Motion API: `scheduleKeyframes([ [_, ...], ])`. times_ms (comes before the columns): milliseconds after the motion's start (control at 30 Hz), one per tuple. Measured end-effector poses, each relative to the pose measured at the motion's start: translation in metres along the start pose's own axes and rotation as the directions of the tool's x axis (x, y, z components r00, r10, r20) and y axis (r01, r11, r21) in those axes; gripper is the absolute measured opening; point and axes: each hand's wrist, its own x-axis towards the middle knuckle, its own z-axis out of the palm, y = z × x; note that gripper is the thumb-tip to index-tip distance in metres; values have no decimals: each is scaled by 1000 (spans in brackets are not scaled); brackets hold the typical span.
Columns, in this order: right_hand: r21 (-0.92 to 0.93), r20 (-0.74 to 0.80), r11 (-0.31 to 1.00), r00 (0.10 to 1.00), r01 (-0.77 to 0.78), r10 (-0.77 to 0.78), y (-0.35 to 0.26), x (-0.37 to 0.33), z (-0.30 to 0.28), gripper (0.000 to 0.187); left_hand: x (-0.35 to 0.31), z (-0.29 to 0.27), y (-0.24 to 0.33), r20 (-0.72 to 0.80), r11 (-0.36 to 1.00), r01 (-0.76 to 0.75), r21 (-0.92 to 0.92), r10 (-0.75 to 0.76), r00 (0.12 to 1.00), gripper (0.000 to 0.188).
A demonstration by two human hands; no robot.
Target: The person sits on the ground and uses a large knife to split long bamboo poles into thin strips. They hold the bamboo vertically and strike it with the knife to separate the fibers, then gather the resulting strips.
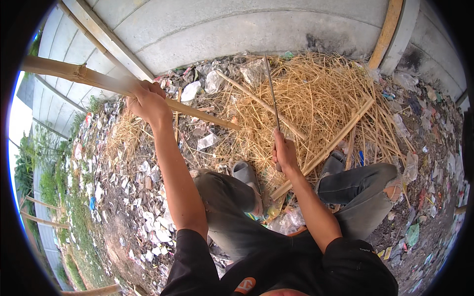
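Note:
My left hand (pixel 150 103) is closed around a long bamboo pole (pixel 202 114). The pole slants from the far left edge down toward the middle, its lower end by the straw-coloured shavings. In my right hand (pixel 285 152) is a long knife, gripped by its handle, with its thin dark blade (pixel 271 89) pointing up and away from me, seen nearly edge-on. Blade and pole are apart. Beyond the knife spreads a heap of bamboo shavings (pixel 326 93). A thin bamboo stick (pixel 247 93) lies across the heap's left side, behind the blade.
A split bamboo length (pixel 340 138) lies slanting beside my right forearm. My legs are bent, with grey sandals (pixel 244 173) on the ground. Litter and plastic scraps (pixel 153 232) cover the ground around me. A concrete wall (pixel 256 29) with upright posts (pixel 387 34) stands at the back.

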Motion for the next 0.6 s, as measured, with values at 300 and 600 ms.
scheduleKeyframes([
  [300, -45, 186, 892, 881, 451, -436, 63, -40, 44, 58, -7, 6, 8, 9, 1000, -17, -15, 18, 1000, 54],
  [600, 5, -108, 915, 909, -404, 403, 111, -15, -2, 60, 12, -20, 49, -103, 997, -83, -7, 82, 991, 61],
])
